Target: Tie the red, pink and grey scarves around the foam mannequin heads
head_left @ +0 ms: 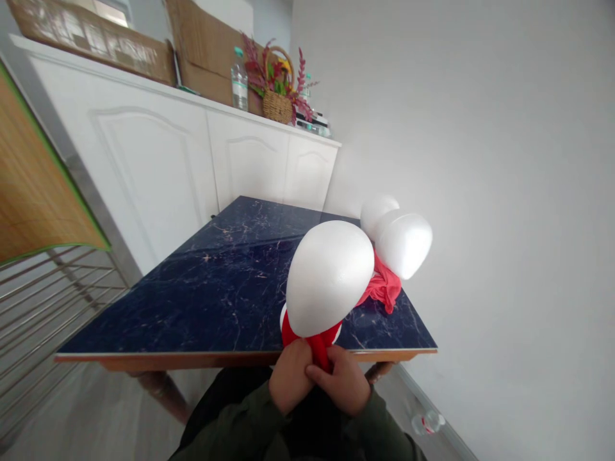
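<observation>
At the front edge of the table, my left hand [291, 376] is closed with its fingers pressed round a red cloth [319, 349]. My right hand [344, 382] pinches the same cloth from the other side, its thumb close to the left hand. Right above them a large, smooth white egg-shaped form [330, 275] leans over the cloth; it hides much of what lies behind. White edges show beside the red fabric under it. Farther right, another red cloth [385, 285] lies crumpled at the table's edge, below two more white rounded forms [404, 243].
The dark blue marbled table [202, 288] stands before white cabinets [144, 153]. On these are cardboard boxes [206, 51], a water bottle [239, 80] and a flower basket [277, 105]. A metal rack [52, 288] is at left, a plastic bottle [427, 422] on the floor at right.
</observation>
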Tool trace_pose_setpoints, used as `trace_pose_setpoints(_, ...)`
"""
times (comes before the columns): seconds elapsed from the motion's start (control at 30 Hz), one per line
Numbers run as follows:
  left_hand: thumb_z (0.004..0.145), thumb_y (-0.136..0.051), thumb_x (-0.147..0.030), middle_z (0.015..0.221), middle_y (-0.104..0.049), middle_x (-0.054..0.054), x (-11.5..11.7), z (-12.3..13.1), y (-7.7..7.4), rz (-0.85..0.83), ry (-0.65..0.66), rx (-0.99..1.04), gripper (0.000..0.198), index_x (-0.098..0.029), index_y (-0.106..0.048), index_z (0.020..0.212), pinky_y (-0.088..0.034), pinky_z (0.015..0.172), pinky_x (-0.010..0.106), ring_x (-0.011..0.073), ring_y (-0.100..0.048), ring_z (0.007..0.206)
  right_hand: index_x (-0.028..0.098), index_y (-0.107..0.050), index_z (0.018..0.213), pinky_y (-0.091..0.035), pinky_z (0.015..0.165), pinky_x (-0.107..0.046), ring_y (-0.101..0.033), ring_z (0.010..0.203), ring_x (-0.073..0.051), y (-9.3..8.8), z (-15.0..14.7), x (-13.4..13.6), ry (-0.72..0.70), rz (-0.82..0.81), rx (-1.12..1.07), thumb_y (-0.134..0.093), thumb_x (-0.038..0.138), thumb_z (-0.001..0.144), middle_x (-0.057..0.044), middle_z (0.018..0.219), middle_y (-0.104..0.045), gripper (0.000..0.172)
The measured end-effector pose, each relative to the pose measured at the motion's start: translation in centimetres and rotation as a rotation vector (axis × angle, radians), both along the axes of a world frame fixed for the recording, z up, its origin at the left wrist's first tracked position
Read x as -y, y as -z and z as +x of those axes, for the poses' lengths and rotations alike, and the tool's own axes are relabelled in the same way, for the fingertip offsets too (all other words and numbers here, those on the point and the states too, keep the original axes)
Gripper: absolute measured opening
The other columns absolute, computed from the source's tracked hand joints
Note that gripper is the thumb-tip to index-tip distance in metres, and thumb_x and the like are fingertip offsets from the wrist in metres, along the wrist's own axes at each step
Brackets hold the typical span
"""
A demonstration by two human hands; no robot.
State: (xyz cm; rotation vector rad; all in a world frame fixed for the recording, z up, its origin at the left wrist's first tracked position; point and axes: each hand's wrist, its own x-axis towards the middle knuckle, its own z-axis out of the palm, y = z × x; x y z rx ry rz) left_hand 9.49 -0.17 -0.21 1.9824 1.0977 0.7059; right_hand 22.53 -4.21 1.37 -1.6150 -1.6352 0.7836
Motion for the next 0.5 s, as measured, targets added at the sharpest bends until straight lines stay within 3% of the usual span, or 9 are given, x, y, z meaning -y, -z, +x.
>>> trace_pose_setpoints(0.13, 0.07, -0.052, -0.024, 0.078, -0.067, 0.007, -1.0, -1.0, -0.9, -0.156, 0.074, 0.139, 0.016, -0.016, -0.065, 0.075, -0.041, 0.072, 0.032, 0.023, -0.058, 0.076, 0.017, -0.061, 0.068, -0.033, 0.055, -0.024, -0.043, 0.055, -0.011, -0.2, 1.6, -1.6, -0.121, -0.075, -0.3, -0.055, 0.032, 0.072, 0.002, 0.059, -0.055, 0.017)
trace_pose_setpoints(0.23, 0.072, -0.053, -0.03, 0.081, -0.068, 0.006, -1.5, -1.8, -1.7, -0.368, 0.154, 0.31, 0.022, -0.014, -0.067, 0.079, -0.043, 0.074, 0.032, 0.0216, -0.059, 0.076, 0.016, -0.061, 0.071, -0.035, 0.055, -0.023, -0.045, 0.055, -0.011, 0.4, 2.8, -2.3, -0.064, -0.075, -0.463, -0.057, 0.035, 0.07, 0.002, 0.06, -0.056, 0.02)
trace_pose_setpoints(0.4, 0.074, -0.056, -0.028, 0.077, -0.068, 0.005, -1.8, -2.1, -2.2, -0.75, 0.11, 0.718, 0.022, -0.013, -0.065, 0.087, -0.044, 0.082, 0.033, 0.0193, -0.061, 0.079, 0.016, -0.058, 0.065, -0.033, 0.052, -0.022, -0.043, 0.051, -0.01, 1.8, 3.7, -2.9, -0.033, -0.085, -0.47, -0.058, 0.033, 0.066, 0.003, 0.054, -0.053, 0.017)
trace_pose_setpoints(0.5, 0.076, -0.055, -0.023, 0.065, -0.064, 0.003, -2.3, -3.2, -2.7, -0.921, -0.009, 0.979, 0.013, -0.012, -0.062, 0.077, -0.048, 0.074, 0.028, 0.0142, -0.061, 0.067, 0.018, -0.051, 0.053, -0.028, 0.049, -0.022, -0.037, 0.048, -0.009, 2.5, 4.5, -3.9, 0.123, 0.022, -0.278, -0.055, 0.026, 0.064, 0.006, 0.047, -0.043, 0.014)
